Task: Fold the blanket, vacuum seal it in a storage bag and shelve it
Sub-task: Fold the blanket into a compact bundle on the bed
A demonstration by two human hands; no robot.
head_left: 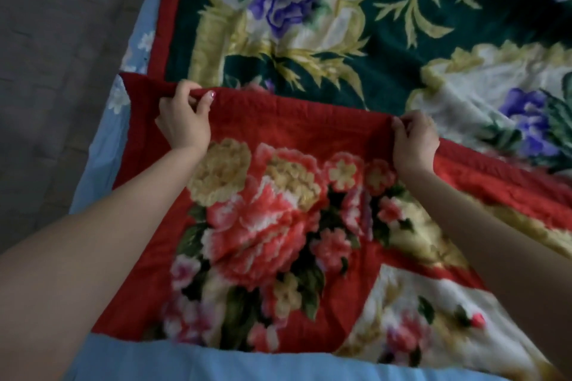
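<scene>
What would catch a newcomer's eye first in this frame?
The blanket fills the view: its red floral side is turned over the green floral side at the top. The left hand and right hand each pinch its red edge mid-frame. A blue sheet lies beneath it, showing along the bottom and left.

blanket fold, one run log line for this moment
step: folding | blanket: red edge over green side | left hand: pinches edge | right hand: pinches edge | bag: unseen

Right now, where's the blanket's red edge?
In the head view, the red edge runs across mid-frame, pinched by the left hand and right hand, over the green side.
</scene>
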